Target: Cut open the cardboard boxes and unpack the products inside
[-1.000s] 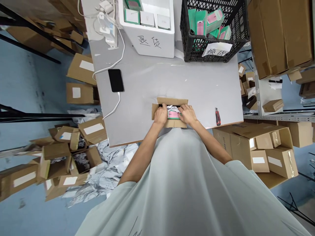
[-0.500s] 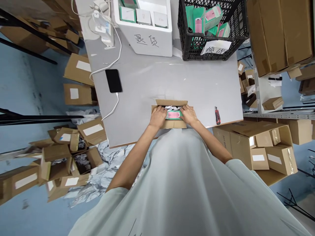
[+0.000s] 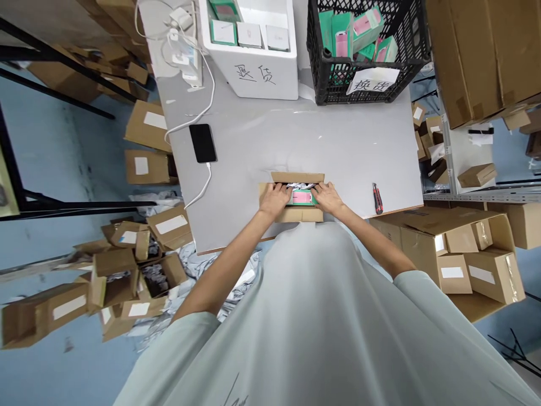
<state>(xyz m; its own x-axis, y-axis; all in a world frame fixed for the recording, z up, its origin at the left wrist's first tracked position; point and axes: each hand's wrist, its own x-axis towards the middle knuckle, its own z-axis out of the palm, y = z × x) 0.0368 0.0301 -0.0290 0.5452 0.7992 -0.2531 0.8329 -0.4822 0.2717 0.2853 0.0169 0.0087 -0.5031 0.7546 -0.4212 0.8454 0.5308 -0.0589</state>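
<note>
Close to my body at the table's front edge, a small cardboard box [image 3: 299, 215] stands with its flaps folded out. Inside it lies a green and pink box [image 3: 301, 197], with crumpled paper [image 3: 301, 186] along its far side. My left hand [image 3: 274, 200] reaches over the left end, fingers bent down into the cardboard box against the green and pink box. At the other end my right hand [image 3: 329, 198] grips likewise, thumb and fingertips at the box's right end. Some fingertips of both hands are hidden inside.
On the grey table [image 3: 270, 135] lie a red and black box cutter [image 3: 377, 198] to the right and a phone [image 3: 203, 143] on a cable to the left. A white foam bin [image 3: 266, 73] and a black crate [image 3: 323, 84] stand at the back. Cardboard boxes [image 3: 169, 224] crowd both sides.
The view has shifted slightly, so the surroundings appear a little further right. Both hands stay at the ends of the green and pink box, with only slight finger movement.
</note>
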